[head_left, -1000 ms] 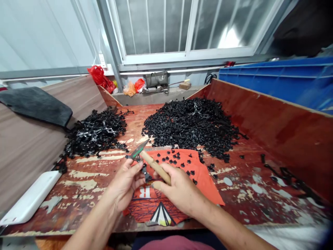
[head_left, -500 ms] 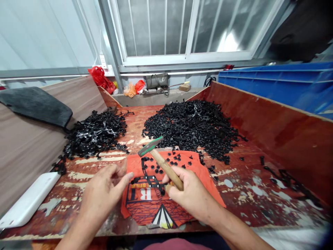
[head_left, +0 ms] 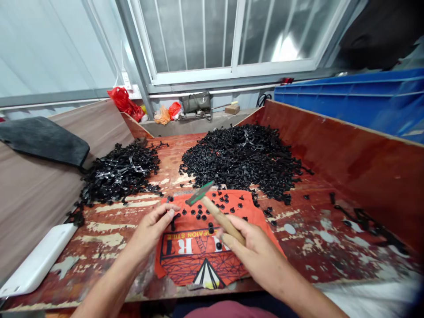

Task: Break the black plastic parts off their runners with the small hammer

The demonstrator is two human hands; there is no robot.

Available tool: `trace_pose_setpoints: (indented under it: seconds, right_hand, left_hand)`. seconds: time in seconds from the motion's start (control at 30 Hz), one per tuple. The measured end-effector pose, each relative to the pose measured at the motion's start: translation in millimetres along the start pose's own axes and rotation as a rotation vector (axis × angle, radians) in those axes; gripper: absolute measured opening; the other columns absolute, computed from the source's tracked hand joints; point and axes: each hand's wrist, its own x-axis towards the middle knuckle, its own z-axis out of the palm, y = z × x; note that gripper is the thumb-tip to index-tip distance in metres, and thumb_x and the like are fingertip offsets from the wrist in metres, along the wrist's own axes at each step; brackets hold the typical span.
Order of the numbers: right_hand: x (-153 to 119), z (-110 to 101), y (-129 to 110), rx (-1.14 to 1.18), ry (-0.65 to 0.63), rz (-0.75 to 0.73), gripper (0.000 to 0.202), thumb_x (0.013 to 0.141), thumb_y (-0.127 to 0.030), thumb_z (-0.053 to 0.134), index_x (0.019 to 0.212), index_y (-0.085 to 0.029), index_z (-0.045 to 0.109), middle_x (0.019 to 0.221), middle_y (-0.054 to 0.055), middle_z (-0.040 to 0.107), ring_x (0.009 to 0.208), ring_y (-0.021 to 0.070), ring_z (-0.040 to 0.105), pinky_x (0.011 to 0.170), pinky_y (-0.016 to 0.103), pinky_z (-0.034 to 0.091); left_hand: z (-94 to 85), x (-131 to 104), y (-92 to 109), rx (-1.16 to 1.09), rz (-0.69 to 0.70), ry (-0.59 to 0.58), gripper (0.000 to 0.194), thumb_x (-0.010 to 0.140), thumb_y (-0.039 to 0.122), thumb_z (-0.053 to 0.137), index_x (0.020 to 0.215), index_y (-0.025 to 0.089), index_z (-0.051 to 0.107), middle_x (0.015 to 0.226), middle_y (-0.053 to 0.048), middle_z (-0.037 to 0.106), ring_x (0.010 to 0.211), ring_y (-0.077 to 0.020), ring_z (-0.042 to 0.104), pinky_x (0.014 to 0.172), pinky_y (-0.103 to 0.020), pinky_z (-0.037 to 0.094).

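A small hammer with a green-and-dark head [head_left: 200,193] and wooden handle [head_left: 225,219] is gripped in my right hand [head_left: 253,245], its head tilted up over an orange printed cloth [head_left: 195,269]. At the cloth's upper left, my left hand [head_left: 150,229] pinches a black jointed linkage [head_left: 174,221]; its ends show above and below the fingers, the middle is hidden. Several small black round-headed pegs [head_left: 199,216] lie on the cloth, with one peg [head_left: 218,246] near the right hand's fingers.
A big pile of black pegs and linkages [head_left: 241,159] sits behind the cloth. To the left are a pile of black linkages [head_left: 119,172] and a white plastic piece [head_left: 38,260]. Wooden boards [head_left: 344,154] wall the table; a blue crate [head_left: 351,99] stands beyond the right one.
The linkage has gone from the cloth's middle to its upper left, held in my left hand. My right hand and the hammer have shifted slightly right and down.
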Motion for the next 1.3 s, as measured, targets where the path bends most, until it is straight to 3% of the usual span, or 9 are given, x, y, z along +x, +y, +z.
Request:
trace_pose_setpoints:
  seconds: [0.17, 0.3, 0.4, 0.57, 0.73, 1.03, 1.2, 1.3]
  right_hand:
    - [-26.2, -22.0, 36.6, -0.004, -0.007, 0.116, 0.036, 0.095, -0.032, 0.05, 0.128, -0.023, 0.06, 0.087, 0.0, 0.065, 0.079, 0.0176, 0.058, 0.068, 0.024, 0.045]
    - [-38.2, -28.0, 56.9, -0.046, -0.007, 0.166, 0.037, 0.095, -0.034, 0.049, 0.128, -0.023, 0.061, 0.09, 0.002, 0.067, 0.081, 0.0195, 0.061, 0.069, 0.025, 0.047]
    - [-39.0, -28.4, 60.6, -0.106, -0.006, 0.165, 0.036, 0.096, -0.036, 0.048, 0.126, -0.023, 0.063, 0.089, 0.002, 0.068, 0.079, 0.0197, 0.061, 0.069, 0.026, 0.047]
    - [-37.3, -27.2, 61.2, -0.057, -0.031, 0.16, 0.036, 0.097, -0.037, 0.048, 0.127, -0.025, 0.062, 0.099, 0.003, 0.071, 0.091, 0.0226, 0.064, 0.078, 0.029, 0.049]
    - [-37.9, -27.6, 59.3, -0.056, -0.059, 0.182, 0.037, 0.096, -0.035, 0.049, 0.13, -0.027, 0.061, 0.098, 0.002, 0.072, 0.089, 0.0223, 0.066, 0.073, 0.027, 0.05]
    - [-34.7, -28.8, 57.2, -0.052, -0.092, 0.198, 0.043, 0.097, -0.04, 0.047, 0.136, -0.026, 0.057, 0.104, 0.004, 0.073, 0.097, 0.0248, 0.067, 0.083, 0.031, 0.053]
    - [-37.9, -27.4, 65.7, -0.033, -0.071, 0.177, 0.041, 0.097, -0.038, 0.047, 0.135, -0.028, 0.058, 0.101, 0.003, 0.074, 0.09, 0.0236, 0.069, 0.077, 0.031, 0.055]
    - [-36.1, -28.5, 66.1, -0.059, -0.073, 0.149, 0.039, 0.098, -0.038, 0.045, 0.134, -0.029, 0.058, 0.097, 0.003, 0.073, 0.081, 0.0209, 0.068, 0.071, 0.028, 0.055]
  left_hand:
    - [-2.5, 33.2, -4.9, 0.022, 0.044, 0.032, 0.029, 0.069, 0.041, 0.073, 0.079, 0.017, 0.06, 0.067, 0.003, 0.055, 0.06, -0.0095, 0.045, 0.054, -0.018, 0.033]
    - [2.6, 44.5, -5.8, -0.01, -0.068, 0.015, 0.029, 0.069, 0.041, 0.07, 0.081, 0.018, 0.058, 0.057, 0.007, 0.046, 0.041, -0.0039, 0.027, 0.041, -0.018, 0.015]
    - [4.0, 46.4, -5.9, -0.037, -0.129, -0.034, 0.03, 0.069, 0.041, 0.07, 0.082, 0.019, 0.056, 0.051, 0.01, 0.041, 0.035, -0.0024, 0.018, 0.038, -0.018, 0.009]
    - [4.2, 50.3, -13.3, -0.112, -0.156, -0.087, 0.03, 0.072, 0.039, 0.071, 0.087, 0.019, 0.054, 0.051, 0.009, 0.045, 0.032, -0.0009, 0.018, 0.036, -0.016, 0.011]
    - [6.0, 53.5, -20.7, -0.081, -0.161, -0.074, 0.029, 0.071, 0.039, 0.07, 0.087, 0.019, 0.054, 0.05, 0.01, 0.044, 0.03, -0.0017, 0.02, 0.032, -0.015, 0.014]
    - [9.7, 48.0, -15.3, -0.038, -0.165, -0.053, 0.032, 0.069, 0.042, 0.073, 0.084, 0.018, 0.057, 0.051, 0.009, 0.045, 0.031, -0.0022, 0.025, 0.031, -0.015, 0.021]
    - [9.5, 52.5, -20.6, 0.022, -0.134, -0.051, 0.03, 0.068, 0.042, 0.071, 0.082, 0.018, 0.058, 0.05, 0.009, 0.047, 0.029, -0.0038, 0.025, 0.03, -0.017, 0.019]
    - [8.7, 56.0, -24.2, 0.007, -0.082, -0.036, 0.027, 0.064, 0.037, 0.073, 0.075, 0.016, 0.06, 0.054, 0.005, 0.052, 0.037, -0.0051, 0.037, 0.037, -0.016, 0.026]
